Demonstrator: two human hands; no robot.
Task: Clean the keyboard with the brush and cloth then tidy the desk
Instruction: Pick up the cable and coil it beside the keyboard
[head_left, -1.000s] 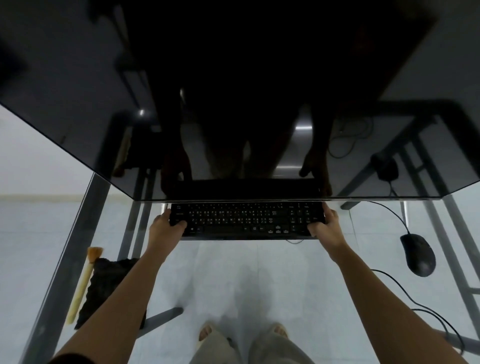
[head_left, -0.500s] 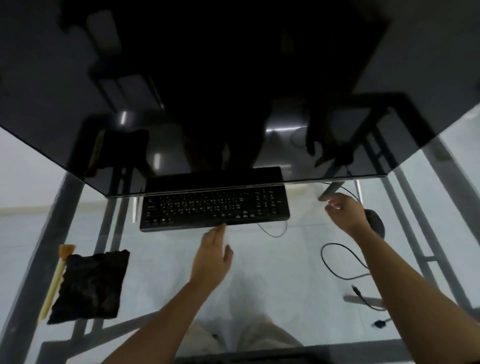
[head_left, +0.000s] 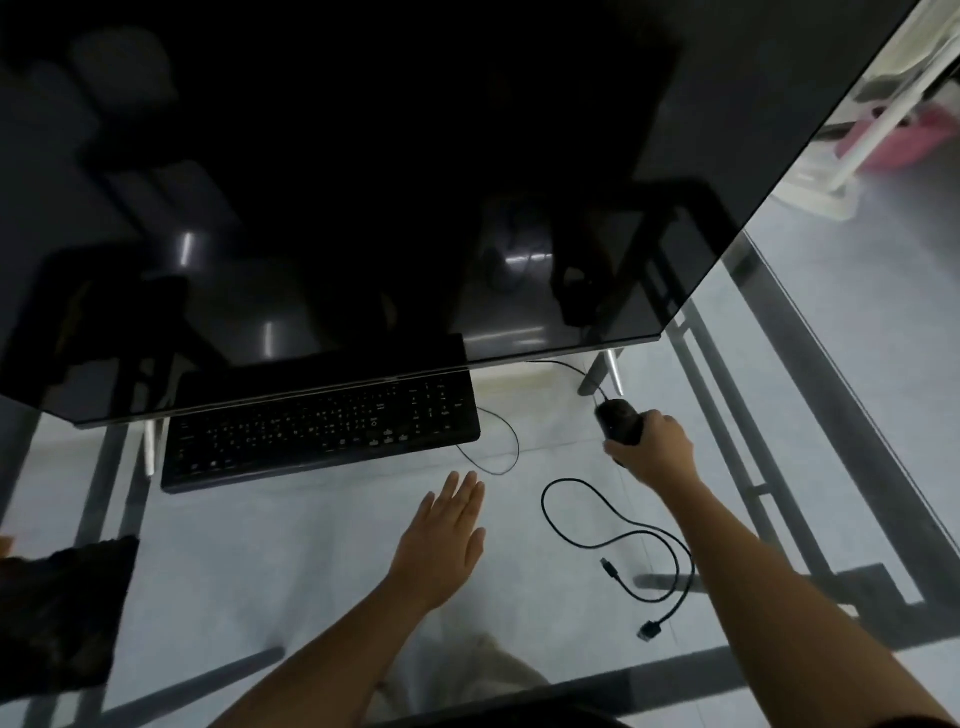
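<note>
A black keyboard (head_left: 322, 431) lies on the glass desk (head_left: 311, 561), its far edge tucked under the dark monitor. My right hand (head_left: 652, 449) is shut on a black mouse (head_left: 618, 418) to the right of the keyboard. My left hand (head_left: 441, 545) hovers flat and open over the glass, just in front of the keyboard's right end, holding nothing. A dark cloth (head_left: 57, 613) lies at the desk's left edge. The brush is out of view except perhaps a small tip at the far left.
A large dark monitor (head_left: 363, 182) fills the upper view. Loose black cables (head_left: 613, 540) with plugs curl on the glass between my arms. The desk's metal frame (head_left: 779, 441) runs along the right side.
Both hands have let go of the keyboard. My right hand reached right and closed on the mouse. My left hand drew back to hover in front of the keyboard. The view swung right.
</note>
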